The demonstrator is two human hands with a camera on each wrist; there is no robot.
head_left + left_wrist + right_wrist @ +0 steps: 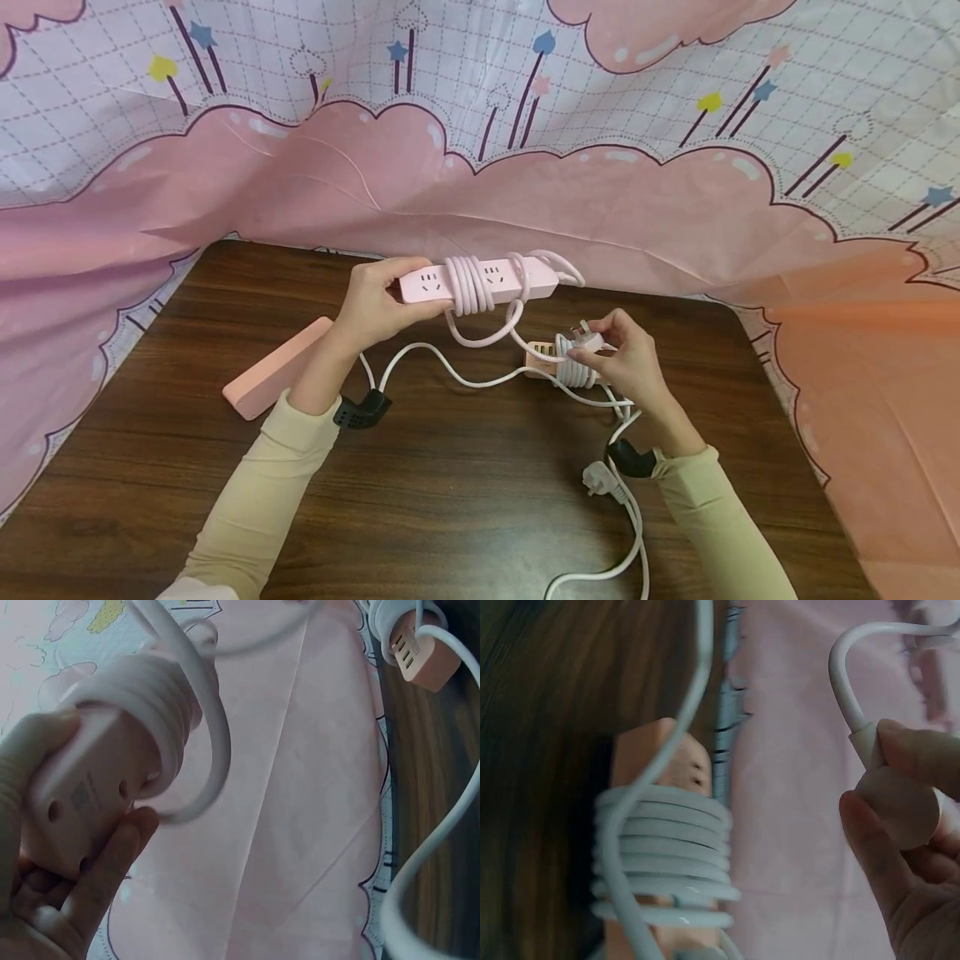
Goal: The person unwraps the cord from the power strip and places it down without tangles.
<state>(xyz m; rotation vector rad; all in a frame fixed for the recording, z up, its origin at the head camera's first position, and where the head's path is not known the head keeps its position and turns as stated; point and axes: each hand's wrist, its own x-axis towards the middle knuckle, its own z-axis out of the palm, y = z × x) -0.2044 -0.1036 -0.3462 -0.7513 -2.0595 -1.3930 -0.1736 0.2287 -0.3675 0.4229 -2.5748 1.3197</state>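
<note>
My left hand (pixel 372 302) grips one end of a pink power strip (pixel 537 277), held up above the table. Several turns of its cord (pixel 469 285) wrap round the strip's middle, and a looser loop circles it nearer the far end. In the left wrist view, thumb and fingers clasp the strip (pixel 90 791) from both sides. My right hand (pixel 632 357) pinches the plug (pixel 588 340) of that cord between thumb and fingers; the right wrist view shows the plug's round body (pixel 901 806). Just below lies an orange power strip (pixel 540 357) wound with white cord (pixel 671 847).
Another orange strip (pixel 279 367) lies on the table by my left forearm, partly covered by it. A white cord (pixel 472 383) runs across the wooden table (pixel 450 500). A second plug (pixel 600 479) rests near my right wrist. Patterned cloth (pixel 525 192) hangs behind.
</note>
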